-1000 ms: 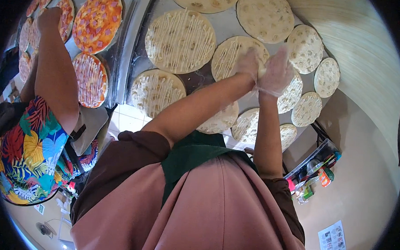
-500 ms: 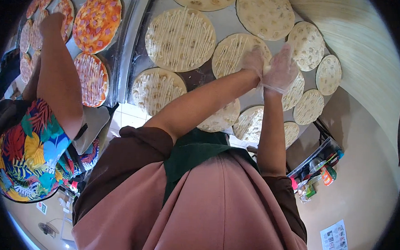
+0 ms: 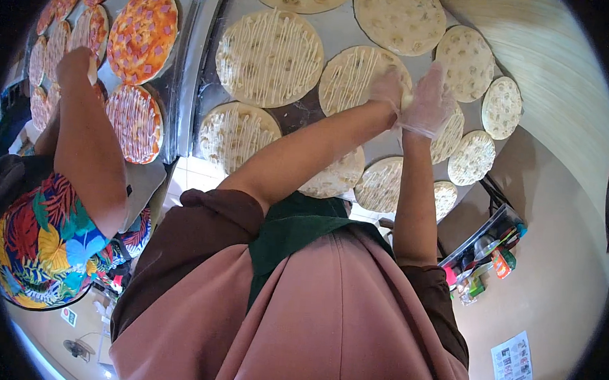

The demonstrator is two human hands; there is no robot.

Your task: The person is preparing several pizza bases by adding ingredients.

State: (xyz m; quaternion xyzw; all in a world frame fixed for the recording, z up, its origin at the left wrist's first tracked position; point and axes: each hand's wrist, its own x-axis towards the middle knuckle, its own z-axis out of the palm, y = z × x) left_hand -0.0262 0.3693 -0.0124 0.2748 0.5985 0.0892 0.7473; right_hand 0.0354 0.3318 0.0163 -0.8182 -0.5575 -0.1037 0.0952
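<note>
Clear plastic gloves cover both my hands, which are close together over a round flatbread base point(image 3: 347, 80) striped with white sauce. My left hand point(image 3: 388, 88) is closed at the near side of a small pale bag point(image 3: 407, 99), blurred by motion. My right hand point(image 3: 428, 104) wraps the same bag, its fingers pointing away from me. Most of the bag is hidden by the hands, and its tip does not show. Another base point(image 3: 269, 58) to the left carries white zigzag lines. A plain base point(image 3: 400, 21) lies just beyond my hands.
Smaller bases point(image 3: 465, 63) line the right side of the metal table point(image 3: 297, 115). On the left, a co-worker's arm point(image 3: 92, 140) reaches over red-sauced pizzas point(image 3: 142, 37) on an adjoining tray. A curved pale wall panel point(image 3: 560, 86) borders the right. A bin of packets point(image 3: 482, 242) stands lower right.
My hands stay nearly in place over the same base, with the bag between them. The co-worker's hand at the left has moved a little nearer. The view has shifted slightly.
</note>
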